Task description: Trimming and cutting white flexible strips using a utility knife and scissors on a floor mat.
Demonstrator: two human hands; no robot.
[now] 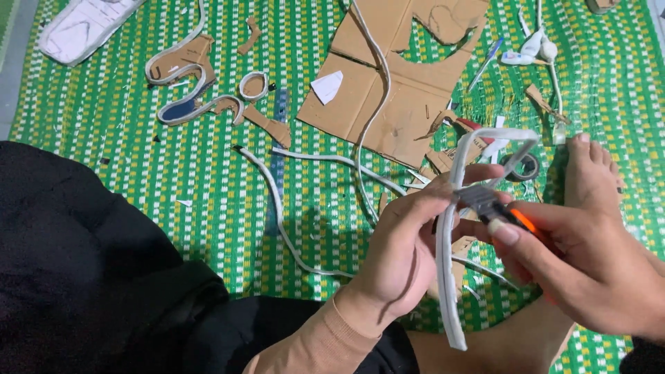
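My left hand [398, 253] is pinching the bent white foam strip [449, 277] taut while my right hand [589, 266], clamped on an orange-handled utility knife [495, 208], is steadying its blade against it.

Cut cardboard sheet [388, 83], tape roll [523, 166] and pen [485, 64] on green mat [104, 104].

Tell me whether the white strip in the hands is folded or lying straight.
Folded: the white strip bends into a loop above the left hand, where the right hand holds an orange-handled tool against it.
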